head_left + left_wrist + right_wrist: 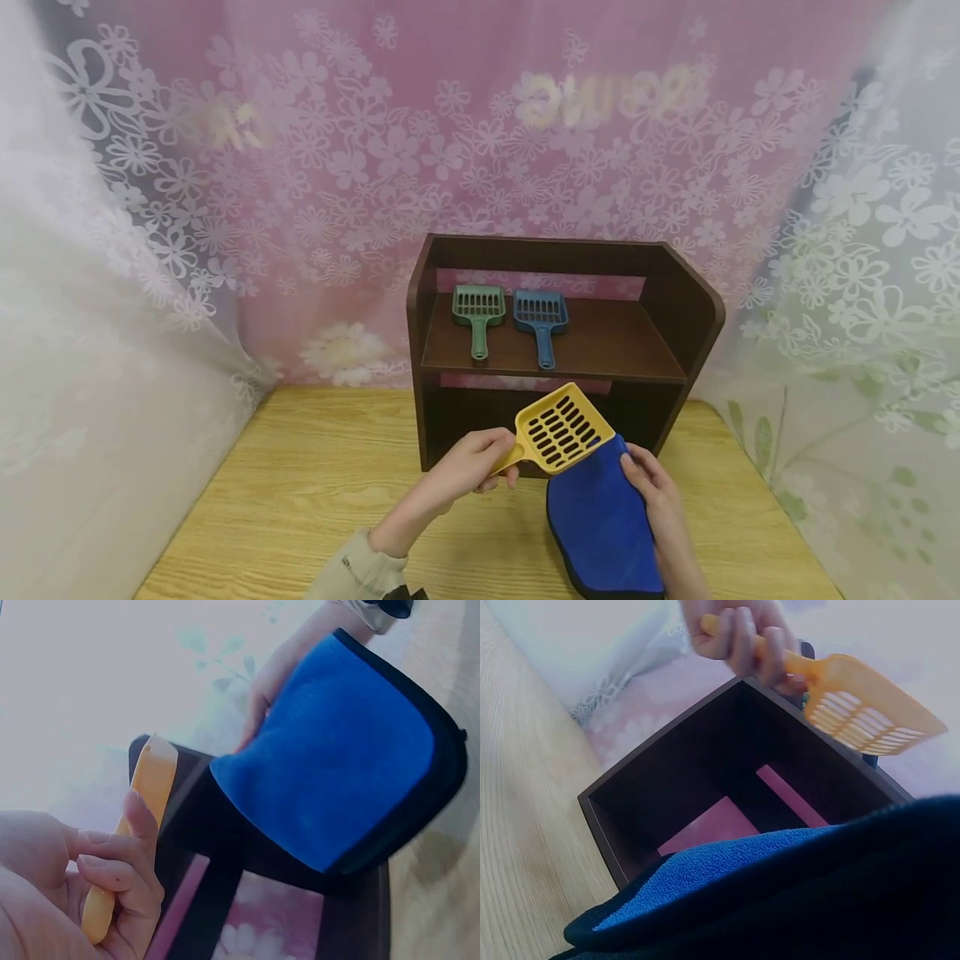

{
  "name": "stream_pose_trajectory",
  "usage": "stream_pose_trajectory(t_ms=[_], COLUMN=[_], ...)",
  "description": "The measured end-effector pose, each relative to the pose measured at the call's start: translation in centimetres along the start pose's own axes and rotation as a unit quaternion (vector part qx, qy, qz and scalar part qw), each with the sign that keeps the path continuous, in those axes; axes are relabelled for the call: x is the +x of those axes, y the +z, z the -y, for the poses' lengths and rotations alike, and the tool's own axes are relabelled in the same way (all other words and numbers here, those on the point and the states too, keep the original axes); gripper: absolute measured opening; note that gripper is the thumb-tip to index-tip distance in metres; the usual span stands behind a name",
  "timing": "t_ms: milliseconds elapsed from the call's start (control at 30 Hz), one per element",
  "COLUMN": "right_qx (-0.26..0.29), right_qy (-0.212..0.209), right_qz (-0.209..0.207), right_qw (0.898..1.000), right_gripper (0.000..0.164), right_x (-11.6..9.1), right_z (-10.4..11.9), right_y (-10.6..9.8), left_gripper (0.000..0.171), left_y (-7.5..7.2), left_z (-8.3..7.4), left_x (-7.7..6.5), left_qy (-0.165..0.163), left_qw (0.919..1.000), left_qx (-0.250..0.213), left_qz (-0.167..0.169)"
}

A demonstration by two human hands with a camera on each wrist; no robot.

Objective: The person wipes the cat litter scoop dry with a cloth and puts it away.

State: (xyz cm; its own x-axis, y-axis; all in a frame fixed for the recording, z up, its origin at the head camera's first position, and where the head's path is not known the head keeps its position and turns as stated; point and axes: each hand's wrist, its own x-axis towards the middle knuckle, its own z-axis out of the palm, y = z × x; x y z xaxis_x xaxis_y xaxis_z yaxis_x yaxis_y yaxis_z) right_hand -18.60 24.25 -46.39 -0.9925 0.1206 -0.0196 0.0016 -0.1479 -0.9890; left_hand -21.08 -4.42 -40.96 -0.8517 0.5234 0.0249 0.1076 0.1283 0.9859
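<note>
My left hand (478, 457) grips the handle of a yellow slotted litter scoop (564, 427), its head tilted up and to the right. In the left wrist view the fingers (124, 874) curl round the yellow handle. My right hand (660, 492) pinches the top edge of a blue cloth (603, 517) with black trim, thumb on its face. The cloth hangs down beside the scoop, and its upper corner meets the scoop's right edge in the head view. Up close in the right wrist view, the cloth (712, 870) shows a fuzzy blue surface.
Behind the hands stands a dark brown two-tier shelf (562, 367). On its upper board lie a green scoop (480, 304) and a blue scoop (542, 312), handles toward me. The shelf rests on a wooden table (330, 492), with floral curtains (337, 208) around it.
</note>
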Motion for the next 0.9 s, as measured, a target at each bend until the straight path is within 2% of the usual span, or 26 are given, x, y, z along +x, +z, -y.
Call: stream_pose_trajectory(t_ms=[233, 533, 900], right_qx=[0.029, 0.033, 0.036], right_qy=[-0.010, -0.019, -0.024], right_qz=[0.007, 0.002, -0.014], right_qw=[1.000, 0.999, 0.999], right_gripper=[0.018, 0.019, 0.019], right_x=[-0.4, -0.7, -1.2], right_z=[0.0, -0.1, 0.0], right_y=[-0.5, -1.0, -1.9], left_gripper=[0.033, 0.027, 0.026], left_y=[1.6, 3.4, 4.9], left_z=[-2.6, -5.2, -8.8], left_x=[2.3, 5.8, 10.6], left_qy=[0.011, 0.013, 0.008], left_qw=[0.9997, 0.9983, 0.9931], left_qx=[-0.019, -0.048, -0.104], left_qz=[-0.011, -0.031, -0.054])
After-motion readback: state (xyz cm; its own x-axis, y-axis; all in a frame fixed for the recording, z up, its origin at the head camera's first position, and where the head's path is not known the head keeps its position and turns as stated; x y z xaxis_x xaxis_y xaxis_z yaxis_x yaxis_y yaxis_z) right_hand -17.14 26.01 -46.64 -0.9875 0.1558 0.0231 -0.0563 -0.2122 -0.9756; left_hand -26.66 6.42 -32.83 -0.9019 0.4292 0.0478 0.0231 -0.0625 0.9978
